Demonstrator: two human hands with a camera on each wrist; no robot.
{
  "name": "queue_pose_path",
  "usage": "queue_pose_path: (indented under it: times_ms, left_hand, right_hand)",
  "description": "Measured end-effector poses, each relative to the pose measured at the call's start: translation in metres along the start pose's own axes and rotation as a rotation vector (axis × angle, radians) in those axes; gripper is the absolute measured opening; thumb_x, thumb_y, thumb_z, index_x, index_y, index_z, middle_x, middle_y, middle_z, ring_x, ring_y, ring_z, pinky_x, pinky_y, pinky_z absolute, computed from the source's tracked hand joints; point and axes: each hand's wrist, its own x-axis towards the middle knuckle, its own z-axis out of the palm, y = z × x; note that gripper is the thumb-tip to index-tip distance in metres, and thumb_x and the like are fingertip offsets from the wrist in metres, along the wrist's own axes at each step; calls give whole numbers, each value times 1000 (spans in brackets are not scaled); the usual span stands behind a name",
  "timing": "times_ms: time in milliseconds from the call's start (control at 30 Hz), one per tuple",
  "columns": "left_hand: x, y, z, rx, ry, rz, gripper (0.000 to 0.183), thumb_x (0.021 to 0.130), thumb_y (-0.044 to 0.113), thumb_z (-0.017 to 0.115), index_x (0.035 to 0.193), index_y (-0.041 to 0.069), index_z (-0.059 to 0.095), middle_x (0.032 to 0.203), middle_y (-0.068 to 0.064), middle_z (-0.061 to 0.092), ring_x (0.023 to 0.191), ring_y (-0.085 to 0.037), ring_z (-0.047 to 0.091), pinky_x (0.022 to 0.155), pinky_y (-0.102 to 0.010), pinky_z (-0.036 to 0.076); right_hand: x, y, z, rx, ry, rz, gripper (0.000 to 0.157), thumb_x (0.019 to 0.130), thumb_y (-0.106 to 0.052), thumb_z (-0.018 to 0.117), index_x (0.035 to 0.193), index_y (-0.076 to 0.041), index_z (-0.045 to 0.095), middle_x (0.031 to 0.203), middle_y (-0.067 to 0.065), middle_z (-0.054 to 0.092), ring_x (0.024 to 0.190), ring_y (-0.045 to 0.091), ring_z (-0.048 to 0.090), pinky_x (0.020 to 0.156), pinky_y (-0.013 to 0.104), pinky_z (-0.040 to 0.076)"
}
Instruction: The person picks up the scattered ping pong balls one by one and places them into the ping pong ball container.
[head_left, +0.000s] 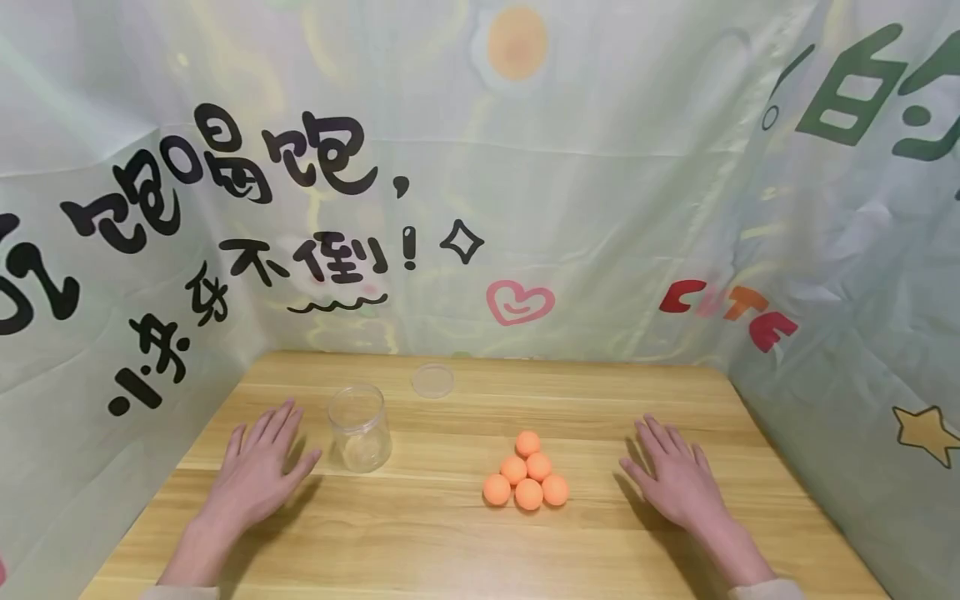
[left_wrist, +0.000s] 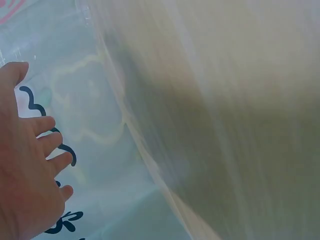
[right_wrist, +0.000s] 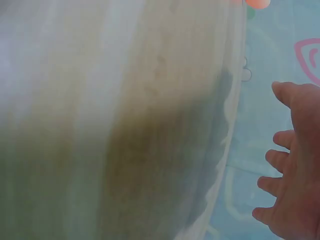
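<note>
In the head view my left hand (head_left: 258,467) is held palm down over the left part of the wooden table, fingers spread and holding nothing. Just right of it stands a clear, open-topped plastic jar (head_left: 360,429). A round transparent lid (head_left: 432,381) lies flat behind the jar. Several orange balls (head_left: 528,493), like ping-pong balls, form a triangle on the table, its point toward the back. To their right my right hand (head_left: 675,475) is palm down with fingers spread, also holding nothing. Both wrist views show the hands with straight, separated fingers.
The wooden table (head_left: 420,542) is bordered by printed cloth at the back (head_left: 600,250) and on both sides. Black lettering (head_left: 322,158) and a pink heart (head_left: 521,302) decorate the cloth. Each hand casts a shadow on the tabletop.
</note>
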Motion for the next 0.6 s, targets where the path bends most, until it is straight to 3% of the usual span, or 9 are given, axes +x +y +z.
queue_pose_path:
  times_ms: [367,600]
  left_hand:
    - [5,8,-2,-9,117,62,77,100,50,61,154,-2,42,165,-20,32,143,-46,36,116,-72,17]
    - [9,12,-4,-5,131,87,79,100,52,61,155,-2,42,163,-20,35,141,-46,39,114,-72,21]
  right_hand:
    - [1,-7,3,95,118,-72,73,104,-46,59,155,2,41,159,26,39,143,53,35,113,74,25]
    - [-1,-17,5,174,149,-107,69,103,-41,62,154,1,42,156,27,43,140,53,40,114,71,27]
